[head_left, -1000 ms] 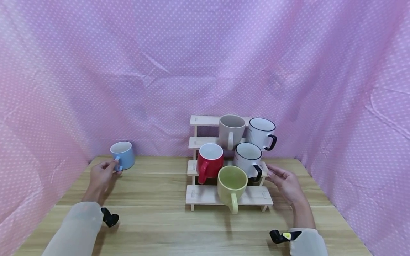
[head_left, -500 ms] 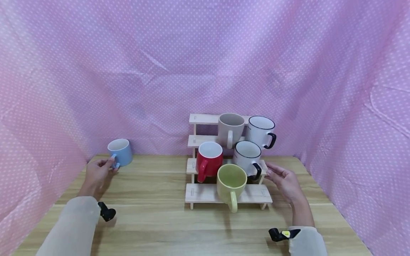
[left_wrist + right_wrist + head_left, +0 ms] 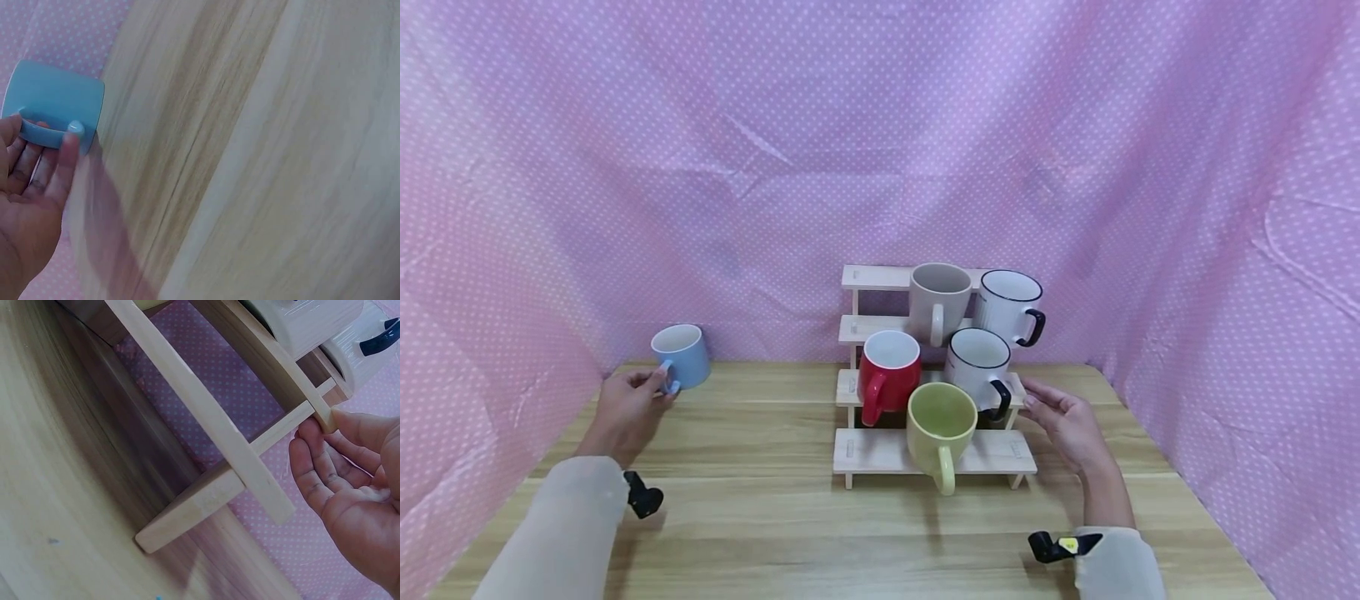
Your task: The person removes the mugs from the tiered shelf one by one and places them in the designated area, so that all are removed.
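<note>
Blue mug (image 3: 688, 364) near far left corner of worktop (image 3: 752, 517), left hand (image 3: 627, 406) pinching handle (image 3: 47, 134), right hand (image 3: 1071, 425) pinching right edge of rack (image 3: 874, 450), red mug (image 3: 898, 383), green mug (image 3: 936, 442), grey mug (image 3: 927, 308), two white mugs (image 3: 966, 379) occupying it.

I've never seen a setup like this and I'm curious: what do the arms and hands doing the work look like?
They are a person's. The left hand and right hand are bare, without gloves. Plain off-white sleeves cover the forearms. A small black device sits at each cuff; the right one bears a yellow patch. No cables show.
</note>
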Motion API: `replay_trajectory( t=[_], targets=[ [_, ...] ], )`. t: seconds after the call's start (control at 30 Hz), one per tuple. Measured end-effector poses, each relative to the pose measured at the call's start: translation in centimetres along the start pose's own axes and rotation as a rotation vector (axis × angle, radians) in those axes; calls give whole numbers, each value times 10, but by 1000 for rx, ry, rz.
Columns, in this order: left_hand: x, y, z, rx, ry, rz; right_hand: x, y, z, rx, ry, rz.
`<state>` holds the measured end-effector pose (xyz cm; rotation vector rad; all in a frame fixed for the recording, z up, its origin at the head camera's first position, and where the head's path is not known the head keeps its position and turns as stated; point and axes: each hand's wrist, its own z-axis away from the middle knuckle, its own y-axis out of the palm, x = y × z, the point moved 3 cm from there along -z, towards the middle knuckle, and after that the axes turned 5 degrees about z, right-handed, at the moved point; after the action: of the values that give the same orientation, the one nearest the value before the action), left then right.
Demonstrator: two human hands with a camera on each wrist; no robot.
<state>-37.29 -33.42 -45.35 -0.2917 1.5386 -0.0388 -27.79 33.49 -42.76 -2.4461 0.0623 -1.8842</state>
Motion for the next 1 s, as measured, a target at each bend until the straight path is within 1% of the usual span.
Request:
replay_trajectory(
  t=[0.1, 0.13, 0.2, 0.3, 0.43, 0.57, 0.63, 0.83, 1.0],
  targets=[
    [-8, -5, 1, -29, 59, -134, -1, 0, -1, 1, 0, -5],
    [-11, -7, 1, -51, 90, -186, -1, 0, -1, 3, -1, -10],
    [-19, -11, 1, -98, 138, -247, -2, -1, -2, 9, -1, -3],
    [-33, -14, -2, -156, 192, -280, -3, -2, -2, 8, -4, -9],
    [-54, -11, -6, -187, 256, -354, -3, -3, -1, 8, -7, -10],
    [-75, -4, -8, -185, 322, -398, -4, -3, 0, 7, 1, -14],
    [-85, 1, -8, -171, 340, -406, -4, -3, 0, 8, 4, -19],
    [-111, 21, -4, -88, 359, -420, -3, 0, 1, 12, -7, -30],
    [-131, 40, -3, -25, 389, -430, -1, 0, 1, 12, -10, -31]
  ],
)
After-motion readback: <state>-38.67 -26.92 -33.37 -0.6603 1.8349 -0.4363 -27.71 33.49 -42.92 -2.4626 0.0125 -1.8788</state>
